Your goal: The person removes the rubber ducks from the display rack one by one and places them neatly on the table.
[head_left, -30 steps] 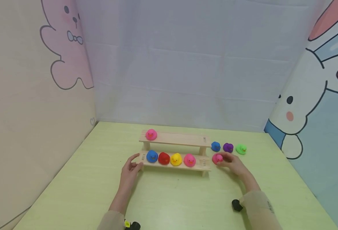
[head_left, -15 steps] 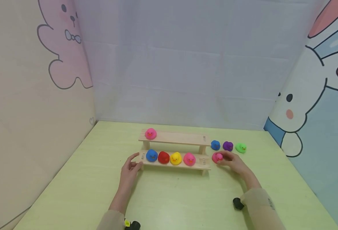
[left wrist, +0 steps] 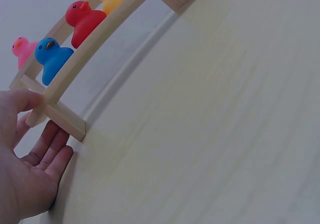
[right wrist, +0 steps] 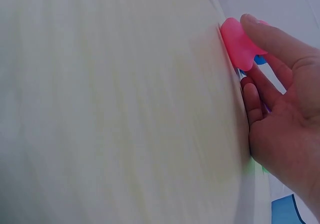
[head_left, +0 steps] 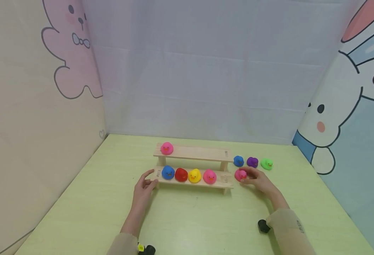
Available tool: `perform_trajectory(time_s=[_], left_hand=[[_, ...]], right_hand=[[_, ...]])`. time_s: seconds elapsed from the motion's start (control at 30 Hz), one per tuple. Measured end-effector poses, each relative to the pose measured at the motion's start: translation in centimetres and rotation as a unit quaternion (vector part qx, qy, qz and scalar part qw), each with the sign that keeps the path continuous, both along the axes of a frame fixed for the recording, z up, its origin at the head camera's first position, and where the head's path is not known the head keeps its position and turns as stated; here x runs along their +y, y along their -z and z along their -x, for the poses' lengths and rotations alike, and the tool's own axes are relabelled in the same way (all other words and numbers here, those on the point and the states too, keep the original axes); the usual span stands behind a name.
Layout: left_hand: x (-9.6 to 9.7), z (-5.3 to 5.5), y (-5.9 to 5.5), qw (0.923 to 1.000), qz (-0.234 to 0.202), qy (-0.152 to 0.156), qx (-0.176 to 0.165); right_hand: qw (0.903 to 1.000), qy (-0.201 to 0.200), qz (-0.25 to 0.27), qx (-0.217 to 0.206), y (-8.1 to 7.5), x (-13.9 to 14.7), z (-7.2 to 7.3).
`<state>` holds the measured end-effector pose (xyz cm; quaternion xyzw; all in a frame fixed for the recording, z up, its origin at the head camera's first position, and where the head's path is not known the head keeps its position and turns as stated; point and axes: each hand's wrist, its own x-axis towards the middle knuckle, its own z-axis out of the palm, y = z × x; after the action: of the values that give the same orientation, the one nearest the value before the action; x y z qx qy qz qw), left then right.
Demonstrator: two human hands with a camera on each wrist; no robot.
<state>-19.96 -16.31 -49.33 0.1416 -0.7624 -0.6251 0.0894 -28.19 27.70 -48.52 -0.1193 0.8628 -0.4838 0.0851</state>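
Note:
My left hand [head_left: 143,189] grips the left end of a two-tier wooden shelf [head_left: 191,153]. In the left wrist view its thumb lies on the lower board's end, with the other fingers around the leg. On the lower tier sit a blue duck [head_left: 168,173], a red duck [head_left: 181,175], a yellow duck [head_left: 194,176] and a pink duck [head_left: 209,176]. Another pink duck [head_left: 167,148] sits at the upper tier's left end. Right of the shelf, my right hand [head_left: 260,180] pinches a pink rubber duck [right wrist: 235,42] low at the table surface, between thumb and fingers.
Behind the right hand, a blue duck [head_left: 239,161], a purple duck [head_left: 252,162] and a green duck [head_left: 266,164] stand in a row on the pale table [head_left: 187,223]. Fabric walls [head_left: 187,71] with cartoon animals enclose the table's back and sides.

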Motion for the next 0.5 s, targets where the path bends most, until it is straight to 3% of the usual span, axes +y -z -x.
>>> perform_trajectory(time_s=[0.27, 0.5], left_hand=[[-0.07, 0.02, -0.04, 1.0000, 0.001, 0.001, 0.005], [-0.09, 0.00, 0.17, 1.0000, 0.002, 0.003, 0.001]], right_hand=[[0.9999, -0.010, 0.001, -0.008, -0.21, 0.05, 0.18], [0.9981, -0.033, 0.009, -0.050, -0.91, 0.39, -0.20]])
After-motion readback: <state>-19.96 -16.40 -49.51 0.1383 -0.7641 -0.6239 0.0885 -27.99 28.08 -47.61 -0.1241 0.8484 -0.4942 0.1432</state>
